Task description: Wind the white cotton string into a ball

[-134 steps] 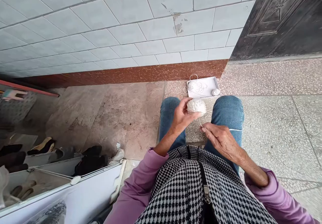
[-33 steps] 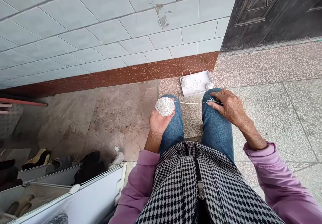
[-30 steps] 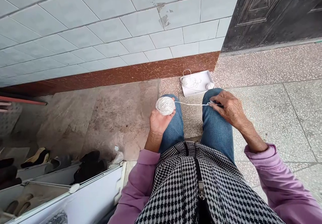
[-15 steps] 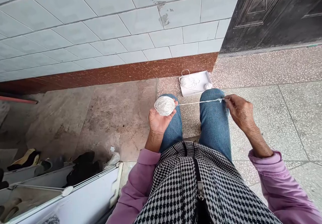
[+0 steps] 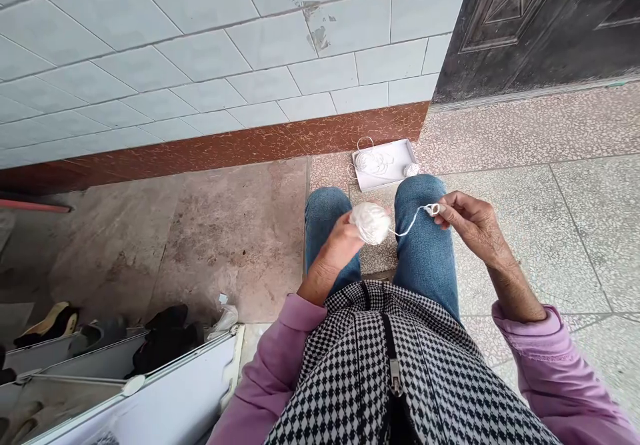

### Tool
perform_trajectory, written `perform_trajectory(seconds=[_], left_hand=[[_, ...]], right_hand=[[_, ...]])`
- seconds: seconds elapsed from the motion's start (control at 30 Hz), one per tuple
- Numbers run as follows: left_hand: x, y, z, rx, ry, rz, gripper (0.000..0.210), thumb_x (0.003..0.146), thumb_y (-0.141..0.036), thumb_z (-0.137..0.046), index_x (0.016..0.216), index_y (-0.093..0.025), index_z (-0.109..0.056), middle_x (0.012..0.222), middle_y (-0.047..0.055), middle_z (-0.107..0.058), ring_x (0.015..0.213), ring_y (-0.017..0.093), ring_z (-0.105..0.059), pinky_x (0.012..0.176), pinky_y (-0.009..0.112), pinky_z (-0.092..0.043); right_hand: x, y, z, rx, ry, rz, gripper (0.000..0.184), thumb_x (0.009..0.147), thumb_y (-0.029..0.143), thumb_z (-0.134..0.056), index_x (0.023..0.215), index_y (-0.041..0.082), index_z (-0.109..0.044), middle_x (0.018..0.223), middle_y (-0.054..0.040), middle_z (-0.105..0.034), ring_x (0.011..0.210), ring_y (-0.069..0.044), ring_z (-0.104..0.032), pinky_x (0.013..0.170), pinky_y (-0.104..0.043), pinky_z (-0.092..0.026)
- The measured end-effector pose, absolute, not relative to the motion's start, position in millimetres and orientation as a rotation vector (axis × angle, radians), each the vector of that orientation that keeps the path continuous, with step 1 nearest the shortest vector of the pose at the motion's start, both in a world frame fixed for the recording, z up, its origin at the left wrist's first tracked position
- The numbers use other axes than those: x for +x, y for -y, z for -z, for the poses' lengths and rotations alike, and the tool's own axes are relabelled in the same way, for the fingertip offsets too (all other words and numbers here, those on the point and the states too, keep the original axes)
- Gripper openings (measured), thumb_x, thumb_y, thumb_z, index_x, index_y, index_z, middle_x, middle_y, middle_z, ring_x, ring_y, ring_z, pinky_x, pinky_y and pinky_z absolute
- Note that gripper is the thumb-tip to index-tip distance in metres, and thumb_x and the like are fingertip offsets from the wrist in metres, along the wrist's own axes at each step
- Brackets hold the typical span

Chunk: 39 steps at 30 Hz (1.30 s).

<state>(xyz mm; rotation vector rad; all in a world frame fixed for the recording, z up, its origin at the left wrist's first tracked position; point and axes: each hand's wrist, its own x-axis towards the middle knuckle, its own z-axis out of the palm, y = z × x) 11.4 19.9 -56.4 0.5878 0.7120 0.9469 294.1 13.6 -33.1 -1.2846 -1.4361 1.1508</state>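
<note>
A ball of white yarn point(image 5: 371, 223) is held in my left hand point(image 5: 343, 243), above the gap between my knees. From the ball a slack strand of yarn point(image 5: 411, 223) curves across to my right hand point(image 5: 467, 223). The right thumb and fingers pinch a small looped piece of white yarn point(image 5: 434, 209) over the right knee. Whether a crochet hook or other thin tool is inside that pinch cannot be made out.
Against the wall base, a shallow white box point(image 5: 385, 173) holds loose yarn point(image 5: 373, 161) and a small yarn ball point(image 5: 411, 169). At lower left stands an open white rack point(image 5: 165, 378) with shoes point(image 5: 165, 335). A dark door point(image 5: 540, 25) is at upper right.
My left hand has turned and moved right with the yarn ball, closer to my right hand. The strand, taut before, now hangs slack. The right hand has shifted slightly left.
</note>
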Motion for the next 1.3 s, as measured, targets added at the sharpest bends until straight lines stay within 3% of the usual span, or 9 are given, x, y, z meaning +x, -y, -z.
perform_trajectory(seconds=[0.2,0.4,0.5,0.63,0.83,1.0,1.13,1.23,1.3], left_hand=[[33,-16,58,0.816,-0.629,-0.651,0.092,0.063,-0.03,-0.092,0.151,-0.027,-0.069,0.126,0.01,-0.081,0.11,0.032,-0.075,0.095,0.042,-0.059],[47,-9,59,0.833,-0.601,-0.565,0.065,0.059,-0.03,-0.093,0.123,-0.02,-0.082,0.107,0.009,-0.08,0.096,0.025,-0.071,0.086,0.034,-0.053],[45,-2,51,0.774,-0.63,-0.609,0.061,0.064,-0.037,-0.089,0.122,-0.018,-0.081,0.108,0.01,-0.08,0.095,0.025,-0.071,0.084,0.034,-0.053],[41,-1,49,0.73,-0.638,-0.632,0.059,0.064,-0.039,-0.087,0.12,-0.018,-0.082,0.106,0.01,-0.08,0.092,0.025,-0.071,0.082,0.034,-0.053],[44,-3,56,0.808,-0.672,-0.626,0.058,0.061,-0.033,-0.091,0.117,-0.021,-0.082,0.099,0.005,-0.075,0.087,0.022,-0.066,0.081,0.033,-0.052],[41,-3,55,0.864,-0.73,-0.635,0.059,0.06,-0.033,-0.094,0.117,-0.022,-0.083,0.097,0.005,-0.074,0.089,0.023,-0.065,0.083,0.034,-0.052],[38,-7,57,0.957,-0.737,-0.689,0.059,0.063,-0.035,-0.094,0.12,-0.026,-0.084,0.12,0.009,-0.076,0.11,0.03,-0.068,0.098,0.04,-0.054],[37,-9,56,1.071,-0.71,-0.777,0.056,0.062,-0.035,-0.096,0.117,-0.026,-0.086,0.15,0.012,-0.068,0.144,0.04,-0.056,0.119,0.048,-0.046],[37,-9,53,1.083,-0.647,-0.79,0.055,0.061,-0.035,-0.096,0.115,-0.026,-0.086,0.159,0.012,-0.063,0.154,0.043,-0.049,0.124,0.052,-0.041]], right_hand=[[281,-6,32,-1.253,1.533,-1.172,0.052,0.1,0.069,-0.073,0.083,0.02,-0.072,0.073,-0.0019,-0.067,0.063,-0.014,-0.058,0.057,-0.029,-0.048],[279,-1,35,-1.327,1.606,-1.03,0.043,0.105,0.059,-0.069,0.082,0.022,-0.071,0.07,-0.0008,-0.066,0.061,-0.015,-0.056,0.059,-0.031,-0.045],[286,0,41,-1.34,1.691,-0.879,0.032,0.105,0.052,-0.07,0.091,0.024,-0.078,0.092,-0.0071,-0.08,0.083,-0.024,-0.072,0.08,-0.041,-0.057],[289,6,37,-1.289,1.727,-0.764,0.026,0.106,0.05,-0.069,0.111,0.03,-0.084,0.115,-0.0092,-0.083,0.114,-0.031,-0.074,0.104,-0.052,-0.057],[278,8,20,-1.268,1.666,-0.92,0.039,0.107,0.063,-0.066,0.104,0.029,-0.086,0.094,-0.0062,-0.08,0.086,-0.023,-0.07,0.079,-0.041,-0.055],[268,5,20,-1.187,1.552,-1.102,0.045,0.099,0.067,-0.075,0.083,0.026,-0.079,0.082,-0.0036,-0.076,0.072,-0.018,-0.063,0.066,-0.035,-0.051],[267,8,19,-1.147,1.501,-1.246,0.041,0.097,0.063,-0.079,0.086,0.024,-0.079,0.076,-0.0014,-0.073,0.068,-0.016,-0.063,0.063,-0.031,-0.052],[269,11,15,-1.126,1.505,-1.314,0.037,0.096,0.06,-0.082,0.091,0.024,-0.079,0.078,-0.0013,-0.074,0.069,-0.015,-0.063,0.063,-0.03,-0.053],[271,12,14,-1.12,1.441,-1.37,0.036,0.096,0.058,-0.083,0.09,0.024,-0.077,0.076,-0.001,-0.072,0.065,-0.014,-0.062,0.059,-0.029,-0.052]])
